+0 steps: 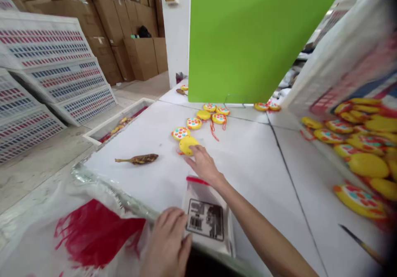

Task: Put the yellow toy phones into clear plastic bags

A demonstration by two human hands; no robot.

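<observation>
My right hand (202, 164) reaches across the white table (254, 173), its fingertips touching a round yellow toy (188, 145). Beside that toy lie several yellow toys with coloured dots (194, 123) and red cords. My left hand (166, 244) sits at the bottom edge of the view, gripping the rim of a clear plastic bag (105, 231) printed with red. Just past it lies a small clear packet (205, 219) with a red strip and a black barcode label. A mottled brown elongated object (139, 159) rests left of my right hand.
A green board (257, 41) stands at the table's far side. A heap of yellow toys (356, 148) lies at the right, partly blurred. A white tray (118, 124) sits past the left table edge, with stacked printed sheets (56, 74) and cardboard boxes (136, 57) beyond.
</observation>
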